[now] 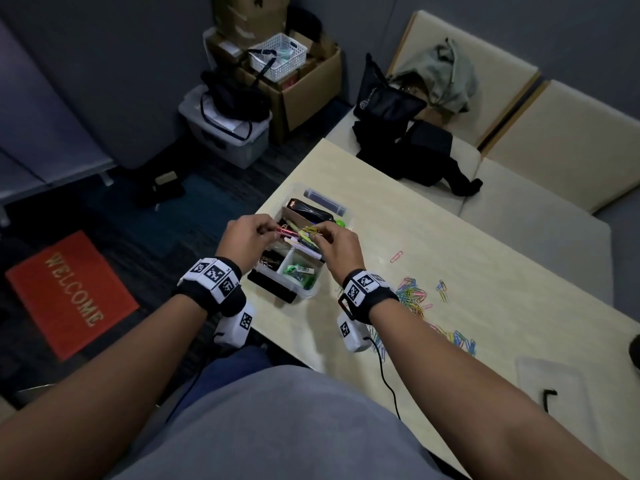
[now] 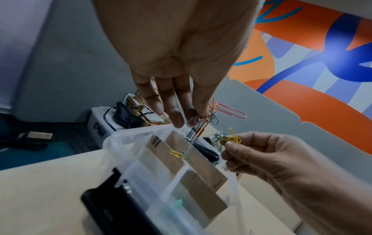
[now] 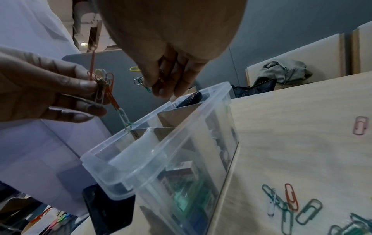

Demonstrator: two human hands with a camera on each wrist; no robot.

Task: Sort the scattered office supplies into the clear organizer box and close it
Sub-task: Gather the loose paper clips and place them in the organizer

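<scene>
Both hands pinch tangled paper clips above the organizer box [image 1: 304, 289] at frame centre – left hand [image 1: 247, 237] a dangling chain [image 2: 198, 125], right hand [image 1: 341, 245] a yellow clump [image 2: 231, 138] – seemingly so freed clips drop inside

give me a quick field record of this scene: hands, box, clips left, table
left hand: pinches a tangled bunch of paper clips above the box
right hand: pinches a smaller yellow-green bunch
organizer box: open, partly filled, no lid on it
loose clips: many scattered on the table, right of the box
single pink clip: lies apart from the pile
</scene>
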